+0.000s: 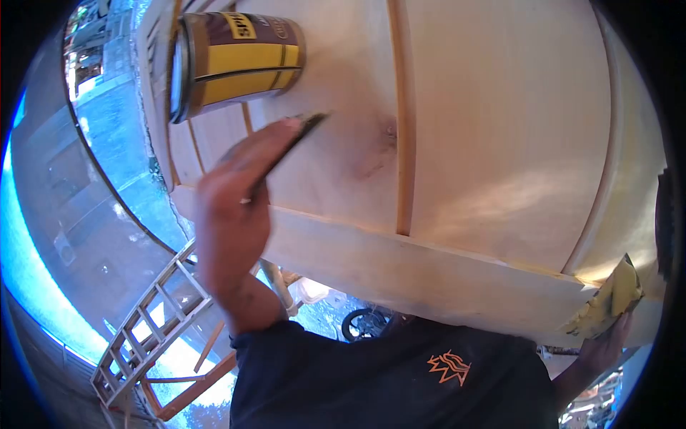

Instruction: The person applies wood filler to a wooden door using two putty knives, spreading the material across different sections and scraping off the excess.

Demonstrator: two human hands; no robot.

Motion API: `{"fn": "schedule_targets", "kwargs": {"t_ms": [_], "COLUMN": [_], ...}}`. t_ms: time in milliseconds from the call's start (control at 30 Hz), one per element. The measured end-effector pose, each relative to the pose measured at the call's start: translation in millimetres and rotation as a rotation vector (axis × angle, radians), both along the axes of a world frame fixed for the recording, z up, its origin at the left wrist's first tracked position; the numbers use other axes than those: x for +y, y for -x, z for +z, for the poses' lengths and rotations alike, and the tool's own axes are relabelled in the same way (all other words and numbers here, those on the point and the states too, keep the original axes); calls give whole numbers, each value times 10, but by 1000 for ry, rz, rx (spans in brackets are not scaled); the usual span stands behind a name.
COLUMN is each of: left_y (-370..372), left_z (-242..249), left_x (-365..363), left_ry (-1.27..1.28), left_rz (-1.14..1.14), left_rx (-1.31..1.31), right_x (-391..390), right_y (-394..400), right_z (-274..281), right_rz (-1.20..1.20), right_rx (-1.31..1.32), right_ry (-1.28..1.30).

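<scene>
My left hand (pixel 239 214) is raised over the pale wooden panel (pixel 500 107), closed around a thin dark flat scraper (pixel 289 150) whose tip points up and right. Motion blurs the hand a little. Just above it, a brown and yellow can (pixel 243 61) lies toward the panel's left end as seen here. At the far right, my right hand (pixel 607 343) grips a ragged yellow sheet (pixel 607 300) with dark smears, close to the panel's near edge. Below the scraper's tip, the wood shows a knot and a reddish-brown patch (pixel 375 157).
Raised wooden strips (pixel 404 129) cross the panel. On the floor at lower left stands a ladder (pixel 153 314), with a brown wooden frame (pixel 189 393) beside it. A black wheel (pixel 364 325) shows beneath the panel. A grey curved surface (pixel 78 179) borders the left side.
</scene>
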State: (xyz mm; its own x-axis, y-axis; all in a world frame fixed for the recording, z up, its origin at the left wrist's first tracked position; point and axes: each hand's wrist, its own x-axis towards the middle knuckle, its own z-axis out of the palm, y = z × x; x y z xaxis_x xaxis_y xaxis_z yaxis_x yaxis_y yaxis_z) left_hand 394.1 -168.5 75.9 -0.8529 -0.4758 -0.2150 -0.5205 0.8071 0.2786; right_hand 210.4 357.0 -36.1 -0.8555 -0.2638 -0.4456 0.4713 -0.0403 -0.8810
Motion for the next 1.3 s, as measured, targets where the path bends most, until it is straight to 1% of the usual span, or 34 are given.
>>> {"fn": "schedule_targets", "kwargs": {"t_ms": [33,67,133,167,200,233,267,300,333,367,433,467,567,633,800,933,1000,1033,1100,1133,1233,1267,1300], "left_y": [-5,16,-23,-43,29,75,152,182,216,252,287,282,295,262,236,251,265,252,221,233,233,229,231], "left_z": [-75,-183,-305,-356,-316,-266,-175,-133,-79,-14,167,157,163,192,248,205,253,263,279,271,93,47,12], "left_x": [22,93,163,133,150,217,379,503,668,846,1173,1267,1498,1566,1687,1716,1656,1597,1456,1416,1354,1357,1374], "left_ry": [25,67,138,152,85,27,22,1,-85,-157,-252,-212,-188,-187,-155,-204,-270,-312,-391,-325,-241,-251,-250], "left_rz": [-55,-52,-62,-81,-85,-118,-147,-257,-347,-430,-635,-736,-803,-800,-770,-730,-688,-623,-484,-389,-287,-313,-310], "left_rx": [-61,-98,-138,-126,-114,-73,-31,78,110,128,60,49,2,6,2,-86,-159,-141,-112,-69,-55,-83,-108], "right_x": [-64,-125,-332,-579,-795,-985,-1156,-1296,-1494,-1562,-1583,-1577,-1590,-1621,-1604,-1616,-1661,-1686,-1724,-1738,-1753,-1811,-1818], "right_y": [-49,-99,-192,-205,-180,-172,-171,-181,-184,-206,-297,-319,-376,-422,-461,-452,-473,-475,-347,-280,-89,-67,-35], "right_z": [-18,-42,-149,-125,-43,43,106,187,277,325,422,438,482,529,529,519,477,450,424,398,249,291,245], "right_rz": [46,89,203,296,383,429,448,430,174,156,136,162,231,248,251,290,201,159,156,150,174,129,101], "right_rx": [37,76,219,308,420,466,454,353,-130,-122,-116,-93,-26,34,37,74,66,59,92,104,119,144,139], "right_ry": [-22,-44,-256,-335,-404,-389,-326,-184,296,268,235,226,204,179,189,166,100,67,110,132,182,143,178]}}
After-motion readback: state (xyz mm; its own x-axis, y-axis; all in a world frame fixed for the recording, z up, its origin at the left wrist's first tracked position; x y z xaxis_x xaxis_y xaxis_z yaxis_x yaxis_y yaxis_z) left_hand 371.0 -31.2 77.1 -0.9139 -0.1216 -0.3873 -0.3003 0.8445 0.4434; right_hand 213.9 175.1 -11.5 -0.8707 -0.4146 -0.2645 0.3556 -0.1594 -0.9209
